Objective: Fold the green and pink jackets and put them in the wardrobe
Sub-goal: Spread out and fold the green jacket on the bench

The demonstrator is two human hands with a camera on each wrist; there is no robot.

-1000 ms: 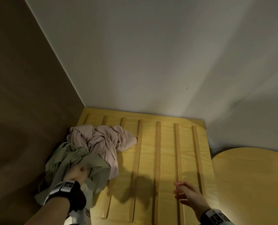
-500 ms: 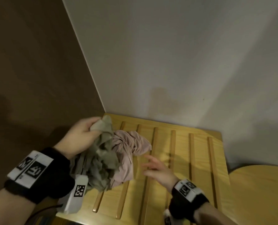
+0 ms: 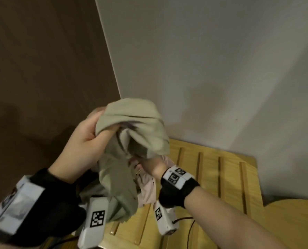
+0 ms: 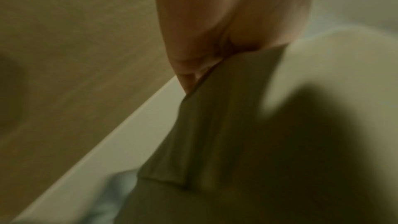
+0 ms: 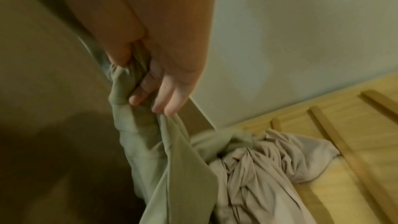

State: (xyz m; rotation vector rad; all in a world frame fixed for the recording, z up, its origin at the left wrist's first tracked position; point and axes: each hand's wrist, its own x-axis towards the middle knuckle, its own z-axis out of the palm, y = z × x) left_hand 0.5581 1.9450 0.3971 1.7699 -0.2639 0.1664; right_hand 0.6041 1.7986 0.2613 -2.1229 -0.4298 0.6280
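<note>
Right hand (image 3: 154, 168), black wristband with white coded tag: fingers curled into a bunch of soft, creased sage-green fabric jacket (image 3: 131, 130), gripping it from below. Left hand (image 3: 85, 139), matching wristband: thumb and fingers clamped on the upper gathered edge of same green jacket, raised above the platform's left rear corner. Green jacket: thin, matte, limp cloth, twisted into folds between both hands, lower part trailing down toward the platform's left edge. Crumpled pale-pink fabric jacket (image 5: 269, 159): smooth, thin, heavily wrinkled heap lying on the light yellow wooden slatted platform (image 3: 230, 177) at the left rear corner, partly beneath the hanging green cloth. Platform: flat board, raised parallel slats running front to back. Beyond: brown panel (image 3: 41, 69) to the left, plain white wall (image 3: 212, 69) at the rear.
</note>
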